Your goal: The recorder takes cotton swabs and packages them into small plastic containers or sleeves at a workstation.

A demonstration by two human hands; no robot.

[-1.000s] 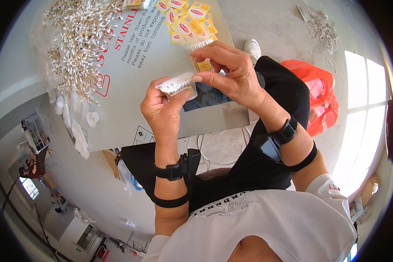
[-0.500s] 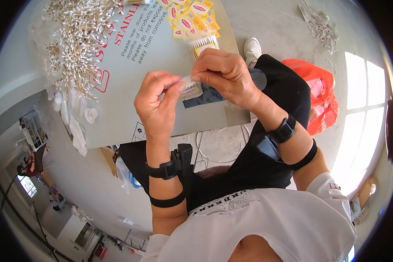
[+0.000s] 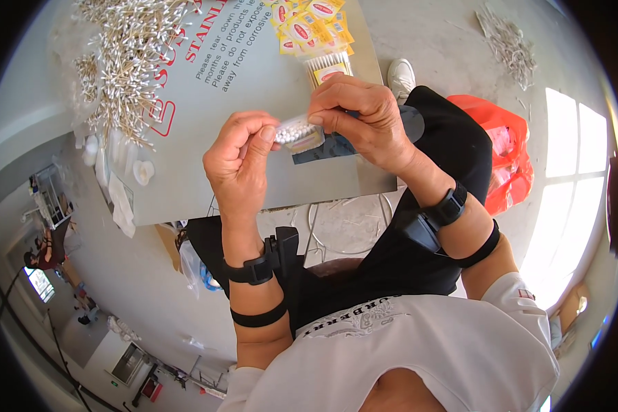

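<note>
Between my two hands hangs a small clear bag of cotton swabs, its white tips packed at the upper end. My left hand pinches one top corner between thumb and forefinger. The other corner is in the pinch of my right hand. Below the bag, a dark flat strip lies on the table. Just beyond my right hand is a packed bundle of swabs with a yellow label.
A big heap of loose swabs covers the far left of the grey table. Yellow printed cards are piled at the far edge. A red plastic bag sits on the floor to the right, and more loose swabs lie beyond it.
My hands have drawn a little apart, the left one moving left and the right one slightly right. The bag's mouth is stretched wider, and the white tips show more clearly.
</note>
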